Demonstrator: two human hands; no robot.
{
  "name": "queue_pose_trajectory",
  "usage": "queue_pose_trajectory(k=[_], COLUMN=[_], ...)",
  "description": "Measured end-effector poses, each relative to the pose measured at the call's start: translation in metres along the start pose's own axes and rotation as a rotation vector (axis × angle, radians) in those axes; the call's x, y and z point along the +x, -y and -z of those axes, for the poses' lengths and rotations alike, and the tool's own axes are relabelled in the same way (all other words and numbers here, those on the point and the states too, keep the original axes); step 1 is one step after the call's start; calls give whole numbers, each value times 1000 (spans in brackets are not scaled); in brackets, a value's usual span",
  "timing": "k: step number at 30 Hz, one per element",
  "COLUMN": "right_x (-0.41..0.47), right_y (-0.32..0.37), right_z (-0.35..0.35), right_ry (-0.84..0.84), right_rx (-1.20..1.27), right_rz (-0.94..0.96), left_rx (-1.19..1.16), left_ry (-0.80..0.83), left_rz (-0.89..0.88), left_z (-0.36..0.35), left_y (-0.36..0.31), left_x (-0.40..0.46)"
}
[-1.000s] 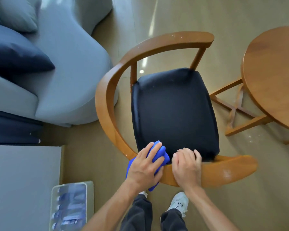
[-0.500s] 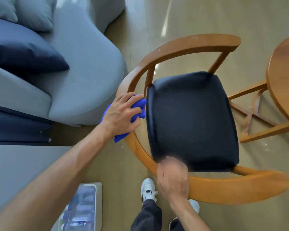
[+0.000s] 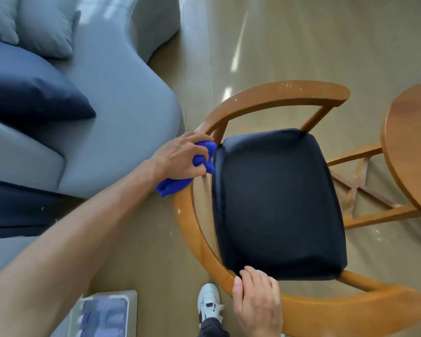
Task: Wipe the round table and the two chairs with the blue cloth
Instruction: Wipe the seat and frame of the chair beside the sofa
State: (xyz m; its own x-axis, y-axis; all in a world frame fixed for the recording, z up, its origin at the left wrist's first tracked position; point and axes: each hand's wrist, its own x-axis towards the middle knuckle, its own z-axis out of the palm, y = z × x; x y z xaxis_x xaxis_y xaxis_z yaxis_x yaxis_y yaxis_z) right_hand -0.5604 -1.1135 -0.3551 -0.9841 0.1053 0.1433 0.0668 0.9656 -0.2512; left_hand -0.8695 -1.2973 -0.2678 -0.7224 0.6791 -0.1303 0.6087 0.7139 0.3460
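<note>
A wooden chair [image 3: 195, 237] with a curved backrest rail and a black seat cushion [image 3: 277, 203] stands below me. My left hand [image 3: 180, 156] is shut on the blue cloth [image 3: 173, 186] and presses it onto the left bend of the rail, beside the cushion's far left corner. My right hand [image 3: 258, 302] grips the near part of the same rail, just in front of the cushion. The round wooden table [image 3: 413, 147] shows only its left edge at the right side of the view. I see no second chair.
A grey sofa [image 3: 112, 122] with a dark blue pillow [image 3: 32, 103] and grey pillows sits close to the chair's left side. A clear plastic box [image 3: 105, 314] lies on the floor near my white shoe [image 3: 209, 302]. The table's crossed legs [image 3: 365, 190] stand right of the chair.
My left hand slid the blue cloth along the rail from the near part, next to my right hand, to the left bend. My right hand has kept its hold on the near rail.
</note>
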Motion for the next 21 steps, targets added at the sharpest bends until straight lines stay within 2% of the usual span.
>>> queue_pose_trajectory(k=[2,5,7,10,12,16,18,21], right_x=[4,3,6,7,7,9,10,14], right_y=[-1,1,2,2,2,2,2,7], right_z=[1,3,7,6,6,8,14,21], right_ry=[1,42,30,7,-24,11,80,253], right_rx=[-1,-3,29,13,23,16,52,127], right_rz=[-16,-9,-11,-2,7,7,-10,-86], left_rx=[-1,39,79,104,118,210,310,313], left_ry=[77,1,-59,64,147,157,152,29], left_rz=[35,28,-69,-265,-324,-185,-168,-105], left_z=[-2,-5,-11,-31,-30,2,2,-2], left_y=[2,-12,-31,-65,-59,-22,-19,-31], left_x=[24,4,-27,-73,-74,-16,-7,-24])
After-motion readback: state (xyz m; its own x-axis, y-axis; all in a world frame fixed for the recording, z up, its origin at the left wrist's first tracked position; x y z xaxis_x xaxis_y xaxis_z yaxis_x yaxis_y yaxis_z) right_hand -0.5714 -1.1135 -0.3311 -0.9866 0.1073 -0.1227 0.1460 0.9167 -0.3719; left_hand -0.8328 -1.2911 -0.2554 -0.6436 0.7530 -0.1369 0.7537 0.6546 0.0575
